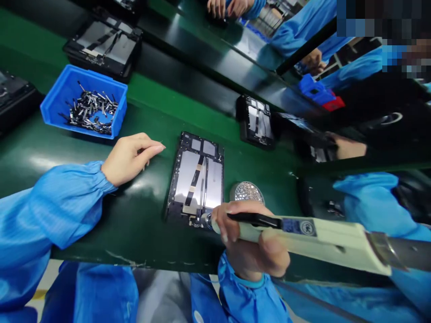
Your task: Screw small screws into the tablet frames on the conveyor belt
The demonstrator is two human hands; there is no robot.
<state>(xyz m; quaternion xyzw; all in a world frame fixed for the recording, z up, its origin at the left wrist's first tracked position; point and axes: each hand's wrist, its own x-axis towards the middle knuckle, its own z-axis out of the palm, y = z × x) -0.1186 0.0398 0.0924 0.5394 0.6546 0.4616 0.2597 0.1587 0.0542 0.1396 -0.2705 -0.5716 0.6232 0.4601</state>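
Observation:
An opened tablet [215, 179] lies on the green bench, with silver battery panels and dark ribbon cables showing. My right hand [251, 244] grips a pale electric screwdriver [330, 244]. Its tip reaches the tablet's lower right edge, by a small circuit board; the exact contact point is hard to see. To the left of the tablet, my left hand [129, 157] is closed in a pinch, off the device. What its fingertips hold, if anything, is too small to make out. Just beyond my right hand stands a round dish of small screws [248, 190].
A blue bin [76, 128] of small cable parts sits behind my left hand. Stacked opened tablets [107, 45] stand at the back left, and another stack [257, 123] at the back right. A raised shelf edge crosses behind. Co-workers in blue sleeves [370, 188] are nearby.

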